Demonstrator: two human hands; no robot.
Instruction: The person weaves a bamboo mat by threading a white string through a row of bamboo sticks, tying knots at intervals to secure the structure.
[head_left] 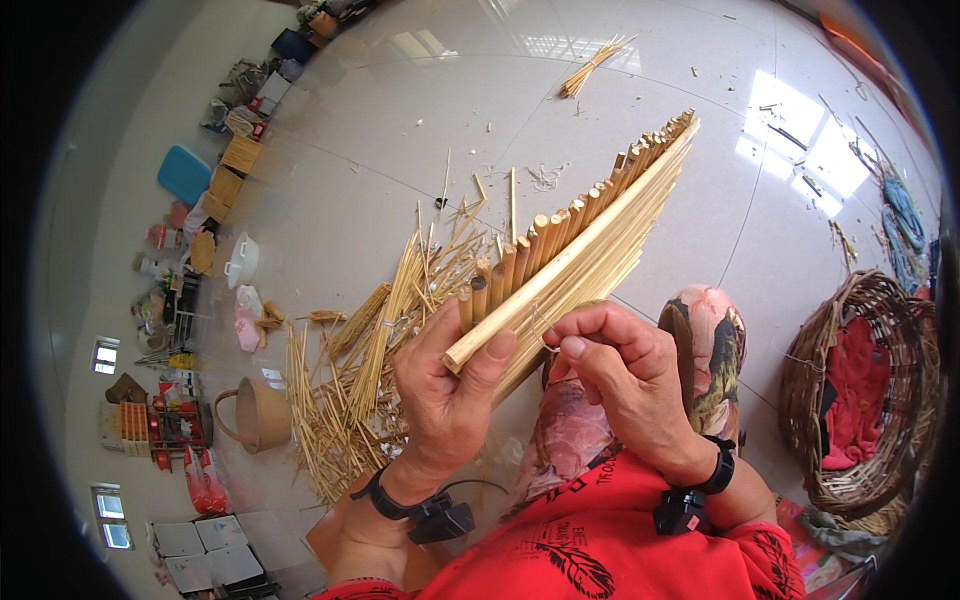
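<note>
My left hand [445, 395] is closed around the near end of a mat of straw-coloured stalks [615, 265], its thumb pressed on a long pale stick [560, 262] lying along the mat. Short cut stalk ends [545, 240] stick out in a row on the stick's far side. The mat slants away from me to the upper right, above my knees. By the stick's near part, my right hand [630, 370] is pinched on a thin thread [537, 318], which runs up to the stalks. Most of the thread inside the fingers is hidden.
A heap of loose stalks [355, 400] covers the floor at left. Farther off lies a tied stalk bundle [590, 70]. A wicker basket [800, 420] with red cloth [858, 395] stands at right, and a tan bucket [262, 415] at left. Blue cord [902, 215] lies at far right.
</note>
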